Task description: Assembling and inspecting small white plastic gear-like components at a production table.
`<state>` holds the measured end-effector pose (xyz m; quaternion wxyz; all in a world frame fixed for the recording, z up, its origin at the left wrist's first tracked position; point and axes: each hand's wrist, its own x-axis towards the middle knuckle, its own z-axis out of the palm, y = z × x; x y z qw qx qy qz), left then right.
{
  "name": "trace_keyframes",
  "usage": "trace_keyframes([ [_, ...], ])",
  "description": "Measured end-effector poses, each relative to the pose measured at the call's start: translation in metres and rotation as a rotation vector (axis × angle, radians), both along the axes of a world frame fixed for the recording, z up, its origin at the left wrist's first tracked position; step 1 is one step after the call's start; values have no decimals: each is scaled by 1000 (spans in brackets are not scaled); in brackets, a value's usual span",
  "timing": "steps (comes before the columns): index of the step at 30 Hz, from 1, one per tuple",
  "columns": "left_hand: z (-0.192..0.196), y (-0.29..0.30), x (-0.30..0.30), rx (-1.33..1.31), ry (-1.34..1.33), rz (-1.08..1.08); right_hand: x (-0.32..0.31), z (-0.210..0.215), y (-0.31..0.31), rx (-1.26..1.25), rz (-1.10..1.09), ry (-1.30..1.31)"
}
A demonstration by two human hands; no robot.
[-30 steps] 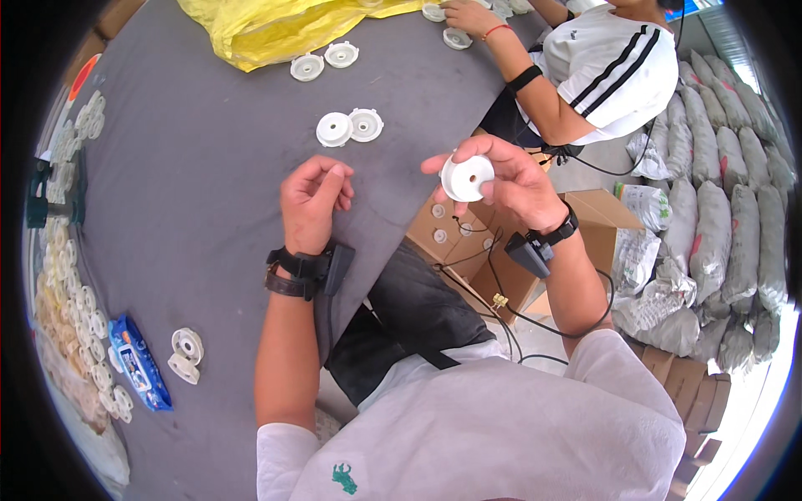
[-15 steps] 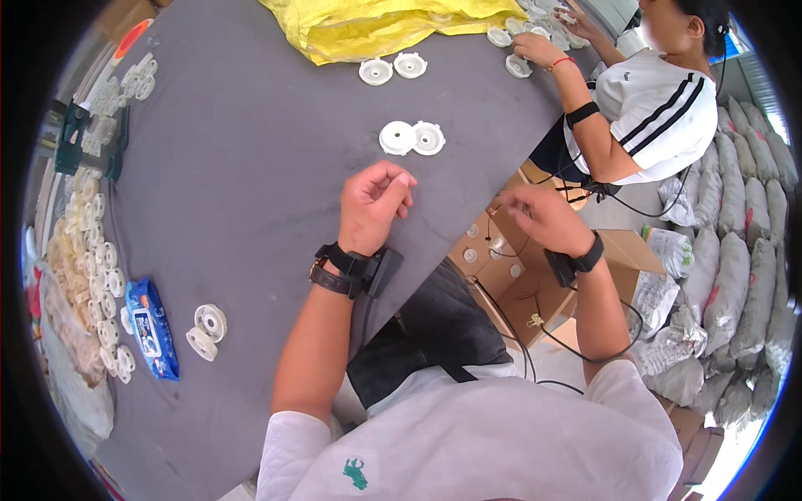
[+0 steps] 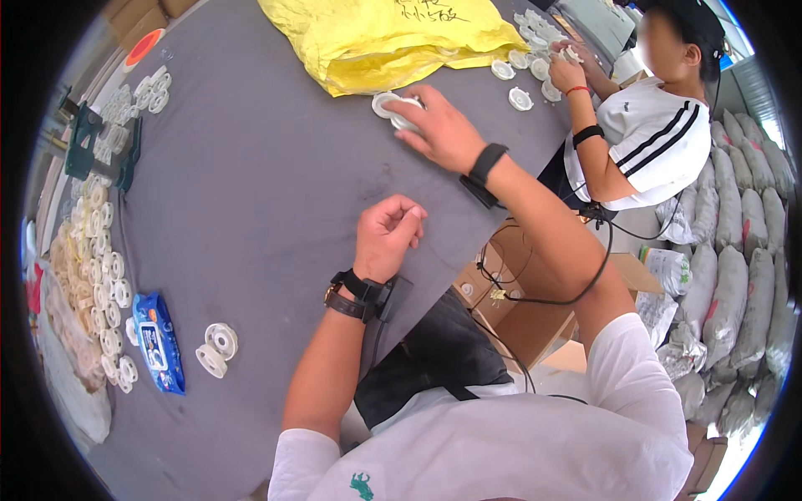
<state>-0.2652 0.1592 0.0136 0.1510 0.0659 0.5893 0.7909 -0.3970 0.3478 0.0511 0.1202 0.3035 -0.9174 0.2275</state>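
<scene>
My right hand (image 3: 447, 134) reaches across the grey-covered table (image 3: 276, 192), its thumb and fingers around a round white plastic part (image 3: 407, 115). Touching that part on its left is a similar white part (image 3: 385, 104), just in front of the yellow bag. The fingers partly hide the parts, so how many lie beneath them cannot be seen. My left hand (image 3: 388, 236) rests nearer to me on the cloth, loosely curled, with nothing visible in it. Both wrists wear black straps with small black boxes.
A yellow sack (image 3: 401, 42) lies at the far side. At left are a blue wipes pack (image 3: 157, 342), two white parts (image 3: 217, 349), a green metal stand (image 3: 88, 146) and rows of rings (image 3: 109, 284). A co-worker (image 3: 643, 134) handles parts at far right. An open cardboard box (image 3: 535, 326) stands beside the table.
My right hand has moved from above the cardboard box to the white parts by the sack. The nearer pair of parts has left its earlier spot. The view has shifted slightly.
</scene>
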Motion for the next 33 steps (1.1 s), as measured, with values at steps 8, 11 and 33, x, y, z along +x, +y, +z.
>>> trace_keyframes([
  [8, 0, -3, 0, 1, -9, 19, -43, -8, -14, 361, 33, -14],
  [11, 2, -5, 1, 0, -25, 23, -48, -13, 21, 310, 87, 33],
  [33, -3, -3, 2, -6, -27, 11, -87, -11, 160, 558, -678, -31],
])
